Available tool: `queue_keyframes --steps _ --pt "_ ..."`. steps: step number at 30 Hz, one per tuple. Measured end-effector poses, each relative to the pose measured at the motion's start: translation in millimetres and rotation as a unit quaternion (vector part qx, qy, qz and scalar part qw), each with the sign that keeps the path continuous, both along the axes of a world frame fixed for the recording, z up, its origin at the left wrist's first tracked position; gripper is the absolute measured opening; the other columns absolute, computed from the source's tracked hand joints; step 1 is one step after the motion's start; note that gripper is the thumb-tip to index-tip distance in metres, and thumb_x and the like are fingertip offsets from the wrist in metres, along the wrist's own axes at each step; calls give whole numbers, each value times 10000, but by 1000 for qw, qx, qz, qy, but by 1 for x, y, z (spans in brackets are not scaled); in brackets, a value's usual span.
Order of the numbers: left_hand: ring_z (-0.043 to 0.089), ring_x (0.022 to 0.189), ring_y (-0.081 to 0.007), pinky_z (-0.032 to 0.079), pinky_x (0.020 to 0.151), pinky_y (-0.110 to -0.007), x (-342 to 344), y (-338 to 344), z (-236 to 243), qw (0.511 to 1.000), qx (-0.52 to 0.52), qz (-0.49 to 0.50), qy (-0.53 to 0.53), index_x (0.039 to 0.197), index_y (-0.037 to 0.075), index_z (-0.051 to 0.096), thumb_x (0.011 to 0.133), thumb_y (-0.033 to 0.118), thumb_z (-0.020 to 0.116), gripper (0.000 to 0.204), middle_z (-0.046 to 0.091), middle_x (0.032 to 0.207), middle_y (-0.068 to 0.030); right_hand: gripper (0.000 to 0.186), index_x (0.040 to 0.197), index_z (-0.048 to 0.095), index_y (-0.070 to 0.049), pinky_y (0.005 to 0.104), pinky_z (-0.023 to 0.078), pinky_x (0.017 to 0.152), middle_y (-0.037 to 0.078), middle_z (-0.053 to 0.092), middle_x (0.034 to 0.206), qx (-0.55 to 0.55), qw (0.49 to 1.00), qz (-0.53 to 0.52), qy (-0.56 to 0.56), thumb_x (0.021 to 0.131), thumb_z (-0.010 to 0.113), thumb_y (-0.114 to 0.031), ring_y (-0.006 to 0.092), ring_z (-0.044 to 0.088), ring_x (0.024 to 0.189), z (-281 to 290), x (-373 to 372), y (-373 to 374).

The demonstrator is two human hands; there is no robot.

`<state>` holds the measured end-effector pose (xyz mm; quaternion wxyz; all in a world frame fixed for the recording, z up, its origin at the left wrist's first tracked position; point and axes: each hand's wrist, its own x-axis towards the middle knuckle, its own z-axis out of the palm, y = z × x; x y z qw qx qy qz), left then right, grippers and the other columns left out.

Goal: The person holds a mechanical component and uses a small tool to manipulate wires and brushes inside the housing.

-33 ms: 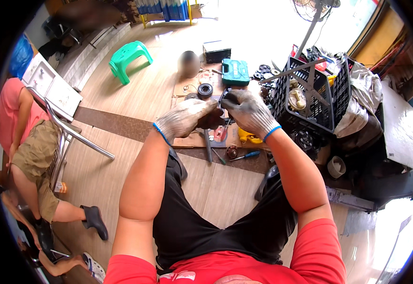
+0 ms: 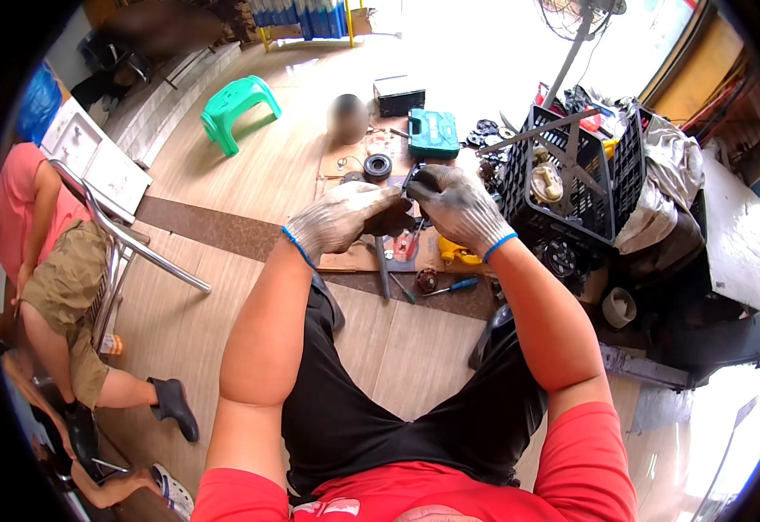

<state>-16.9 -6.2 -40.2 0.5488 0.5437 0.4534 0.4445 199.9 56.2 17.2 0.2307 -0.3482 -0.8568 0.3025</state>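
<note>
Both of my hands wear whitish knit gloves with blue cuffs and meet over a work area on the floor. My left hand point(image 2: 345, 213) is closed, its fingertips dark with grime, around something I cannot make out. Close beside it, my right hand point(image 2: 458, 204) is closed on a small dark part point(image 2: 412, 178) at its fingertips, whose kind is too small to tell. Beneath them lie a cardboard sheet point(image 2: 338, 261), a hammer-like tool with a dark handle point(image 2: 382, 274), a blue screwdriver point(image 2: 455, 285) and a yellow tool point(image 2: 458, 250). A black ring-shaped part point(image 2: 378, 165) lies just beyond.
A teal tool case point(image 2: 433, 133) and a black box point(image 2: 399, 97) stand beyond my hands. Black crates point(image 2: 571, 209) full of parts crowd the right, near a standing fan point(image 2: 571, 52). A green stool point(image 2: 239, 104) stands far left. At left, a person point(image 2: 58, 235) sits on a metal chair.
</note>
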Motion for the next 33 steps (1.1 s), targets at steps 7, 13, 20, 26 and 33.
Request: queue_keyframes --steps 7,13,20,26,33 --pt "707 955 -137 560 873 -271 14 -2 20 980 83 56 174 1155 -55 689 998 195 615 304 729 1074 -119 289 1006 714 -28 457 525 761 224 695 893 42 998 -13 51 947 621 -295 410 666 850 -10 5 4" --pt "705 930 -132 562 841 -264 19 1 13 981 90 89 149 1121 -55 689 1004 193 596 289 738 1025 -100 291 980 706 -8 436 524 733 220 691 865 -9 996 -24 87 952 629 -288 393 668 818 -9 0 -4" --pt "695 941 -168 567 836 -294 14 0 7 907 274 160 275 1176 -11 669 1027 243 547 319 722 1070 -106 268 1051 707 -9 405 516 702 205 682 827 -24 990 -3 138 960 623 -247 353 658 752 -13 -6 -14" --pt "699 1017 -274 574 950 -427 23 5 33 896 -87 144 -412 1221 -36 611 1058 191 486 306 695 1122 -184 268 1054 697 0 394 511 715 216 686 871 -85 981 4 173 957 615 -236 327 664 770 -31 -14 -20" --pt "631 1186 -394 512 1042 -544 21 0 39 870 -43 95 -481 1321 -59 525 1082 408 377 545 642 1263 -256 289 1070 698 11 382 512 706 220 697 874 -182 976 7 118 973 599 -244 273 666 760 -41 -15 -25"
